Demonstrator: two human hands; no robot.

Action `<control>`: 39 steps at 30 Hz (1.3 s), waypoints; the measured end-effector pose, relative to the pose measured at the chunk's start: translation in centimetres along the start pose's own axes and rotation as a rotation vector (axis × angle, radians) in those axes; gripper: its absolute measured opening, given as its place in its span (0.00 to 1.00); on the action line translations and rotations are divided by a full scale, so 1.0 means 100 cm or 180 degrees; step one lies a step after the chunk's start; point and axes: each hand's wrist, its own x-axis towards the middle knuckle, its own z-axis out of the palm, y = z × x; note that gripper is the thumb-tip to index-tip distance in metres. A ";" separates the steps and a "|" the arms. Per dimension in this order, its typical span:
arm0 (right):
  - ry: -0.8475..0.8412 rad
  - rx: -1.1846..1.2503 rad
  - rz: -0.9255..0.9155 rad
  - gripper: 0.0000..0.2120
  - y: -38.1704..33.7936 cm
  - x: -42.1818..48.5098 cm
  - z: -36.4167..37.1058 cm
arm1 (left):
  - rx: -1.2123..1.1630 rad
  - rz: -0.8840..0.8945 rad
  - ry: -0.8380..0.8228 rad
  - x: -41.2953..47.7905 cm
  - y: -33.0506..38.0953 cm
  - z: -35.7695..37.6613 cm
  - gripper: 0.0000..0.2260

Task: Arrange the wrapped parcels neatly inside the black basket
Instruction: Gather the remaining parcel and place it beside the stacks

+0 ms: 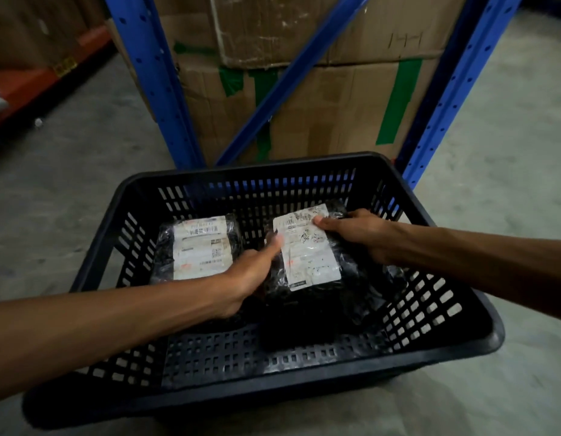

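A black slotted basket [455,338] stands on the concrete floor in front of me. Two parcels in black wrap with white shipping labels lie inside it. The left parcel [197,247] rests flat near the far left wall. The right parcel [310,256] sits beside it, tilted slightly. My left hand [251,275] grips the right parcel's left edge, thumb on the label. On the far right corner of that same parcel my right hand [364,231] holds on, with its thumb pressed on the label's top.
A blue metal rack [159,77] with diagonal braces rises right behind the basket, holding stacked cardboard boxes [332,102] patched with green tape. An orange shelf beam [37,80] runs at the far left. Bare concrete floor lies to both sides.
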 end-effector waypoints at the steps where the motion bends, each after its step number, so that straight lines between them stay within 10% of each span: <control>1: 0.0052 -0.0058 0.0030 0.18 -0.002 0.005 0.004 | 0.0167 0.0054 0.0133 0.001 -0.001 0.003 0.36; 9: 0.0551 -0.0426 -0.0014 0.19 0.005 0.056 0.039 | 0.0161 -0.0137 0.0550 0.026 0.011 0.021 0.13; 24: 0.0316 -0.1659 0.0003 0.27 0.035 0.080 0.048 | 0.0735 -0.0291 0.0332 0.036 0.018 0.029 0.39; 28: -0.0328 -0.3320 -0.0265 0.20 -0.003 0.059 0.026 | 0.1309 0.0064 0.0228 0.012 0.027 0.028 0.37; 34: -0.0064 -0.5551 -0.2243 0.22 -0.055 -0.020 -0.032 | 0.1664 0.0891 -0.0666 -0.034 0.006 0.072 0.18; 39: -0.0829 -0.6030 -0.2130 0.32 -0.023 -0.053 -0.052 | 0.1660 0.0408 -0.0901 -0.020 -0.012 0.126 0.10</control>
